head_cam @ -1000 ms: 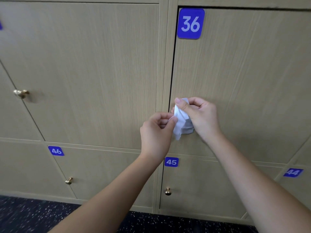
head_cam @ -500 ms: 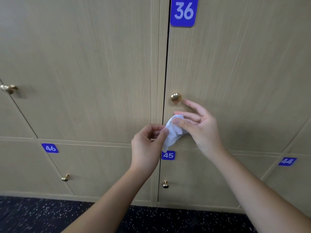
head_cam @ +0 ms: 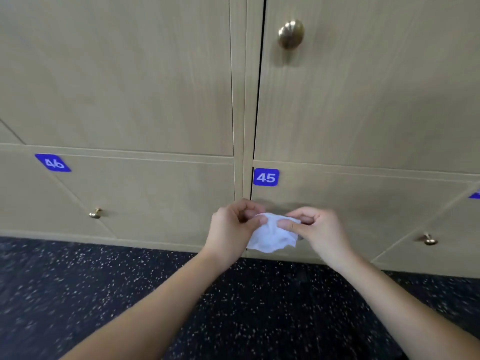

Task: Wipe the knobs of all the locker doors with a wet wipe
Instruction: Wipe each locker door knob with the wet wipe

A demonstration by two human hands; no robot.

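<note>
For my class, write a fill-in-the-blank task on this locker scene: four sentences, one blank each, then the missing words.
1. Both hands, the left hand and the right hand, pinch a white ____.
2. The wipe is held in front of the locker door numbered ____.
3. The door left of the 45 label bears the number ____.
4. The large knob at the top is ____ in colour.

Missing words: wipe; 45; 46; gold
</note>
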